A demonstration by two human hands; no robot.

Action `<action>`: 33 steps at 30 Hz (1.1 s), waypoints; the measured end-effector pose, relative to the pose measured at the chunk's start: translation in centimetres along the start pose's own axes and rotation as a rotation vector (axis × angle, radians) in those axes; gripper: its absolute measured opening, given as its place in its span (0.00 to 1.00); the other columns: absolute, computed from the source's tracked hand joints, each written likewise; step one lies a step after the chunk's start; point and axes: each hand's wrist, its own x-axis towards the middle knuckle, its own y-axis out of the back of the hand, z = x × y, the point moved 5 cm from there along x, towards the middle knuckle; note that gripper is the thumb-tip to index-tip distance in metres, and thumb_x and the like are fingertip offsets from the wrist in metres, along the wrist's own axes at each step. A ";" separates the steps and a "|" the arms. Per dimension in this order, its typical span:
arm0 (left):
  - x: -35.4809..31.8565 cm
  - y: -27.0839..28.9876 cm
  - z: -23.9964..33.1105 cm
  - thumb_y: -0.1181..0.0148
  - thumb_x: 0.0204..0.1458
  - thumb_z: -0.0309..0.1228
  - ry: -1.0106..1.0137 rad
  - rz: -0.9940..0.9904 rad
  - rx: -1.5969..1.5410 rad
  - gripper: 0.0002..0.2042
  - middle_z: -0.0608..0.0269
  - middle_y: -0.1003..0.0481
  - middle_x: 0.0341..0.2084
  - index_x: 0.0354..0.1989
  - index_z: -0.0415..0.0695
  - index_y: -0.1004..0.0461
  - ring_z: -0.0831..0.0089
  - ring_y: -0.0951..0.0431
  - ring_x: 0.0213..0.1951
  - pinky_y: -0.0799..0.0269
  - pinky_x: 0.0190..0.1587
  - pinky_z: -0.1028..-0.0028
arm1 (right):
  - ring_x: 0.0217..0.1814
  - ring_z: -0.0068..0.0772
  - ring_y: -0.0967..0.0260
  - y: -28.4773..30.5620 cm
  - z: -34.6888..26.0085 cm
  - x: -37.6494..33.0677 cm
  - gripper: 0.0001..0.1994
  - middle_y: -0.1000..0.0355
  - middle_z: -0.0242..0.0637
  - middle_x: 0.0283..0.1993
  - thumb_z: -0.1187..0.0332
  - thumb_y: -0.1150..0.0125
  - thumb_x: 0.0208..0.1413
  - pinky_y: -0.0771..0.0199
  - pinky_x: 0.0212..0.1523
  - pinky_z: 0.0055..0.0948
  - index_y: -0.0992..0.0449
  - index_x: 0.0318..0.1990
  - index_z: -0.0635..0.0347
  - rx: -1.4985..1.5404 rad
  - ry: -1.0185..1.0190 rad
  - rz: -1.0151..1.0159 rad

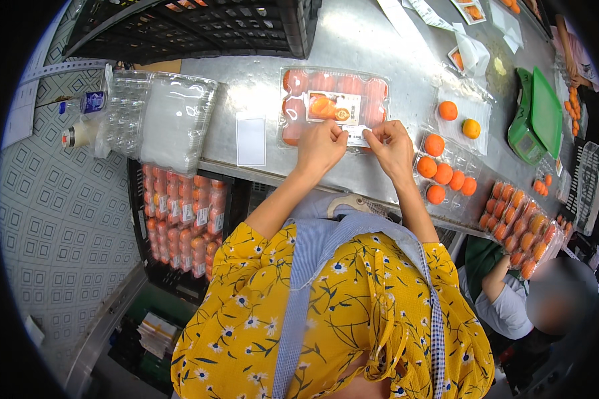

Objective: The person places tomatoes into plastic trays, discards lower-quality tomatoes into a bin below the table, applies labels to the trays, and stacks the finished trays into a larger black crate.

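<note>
A fruit-packing line: a long steel worktable [379, 46] carries clear clamshell trays of orange fruit [333, 103], a green weighing scale [536, 123] and stacked empty trays [160, 116], while a black crate of sealed packs [183, 223] waits below beside another worker [512, 299].

A clear plastic clamshell pack [333, 106] of orange fruit is laid flat on the steel surface [379, 40], topped by a rectangular label [334, 107] with an orange picture. A small white label [357, 135] is pressed onto its near edge between the left hand [321, 147] and the right hand [391, 146]. A blank white rectangular label [251, 141] is seen to the left. An open clear tray [446, 174] of fruit is placed at the right. Filled packs [183, 216] are stacked in a crate below the surface.
</note>
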 end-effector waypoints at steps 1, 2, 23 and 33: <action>0.1 0.0 0.0 0.42 0.41 0.33 -0.005 -0.001 0.009 0.10 0.55 0.27 0.15 0.18 0.39 0.29 0.60 0.26 0.20 0.32 0.27 0.67 | 0.25 0.28 0.37 0.0 -0.1 0.0 0.10 0.35 0.33 0.24 0.63 0.36 0.39 0.38 0.26 0.27 0.27 0.20 0.60 -0.011 0.020 0.005; 0.1 0.0 -0.1 0.42 0.41 0.32 -0.011 -0.002 0.018 0.09 0.54 0.27 0.15 0.18 0.39 0.29 0.60 0.26 0.21 0.32 0.27 0.66 | 0.25 0.28 0.37 -0.1 -0.1 0.0 0.10 0.35 0.33 0.24 0.63 0.36 0.39 0.38 0.26 0.27 0.27 0.20 0.60 -0.010 0.019 0.004; 0.9 0.3 1.1 0.43 0.41 0.36 -0.112 0.044 0.416 0.12 0.54 0.27 0.16 0.18 0.38 0.29 0.57 0.26 0.22 0.31 0.30 0.64 | 0.28 0.31 0.36 0.2 -0.6 -0.1 0.17 0.34 0.38 0.30 0.63 0.33 0.35 0.34 0.29 0.31 0.28 0.33 0.62 -0.125 0.113 0.059; -3.0 4.0 -2.5 0.47 0.47 0.47 0.206 -0.403 -0.018 0.21 0.55 0.25 0.17 0.19 0.37 0.25 0.67 0.26 0.16 0.28 0.25 0.69 | 0.40 0.30 0.33 -2.8 6.9 3.2 0.28 0.33 0.42 0.44 0.67 0.36 0.45 0.31 0.35 0.24 0.40 0.52 0.70 0.382 -0.375 -0.270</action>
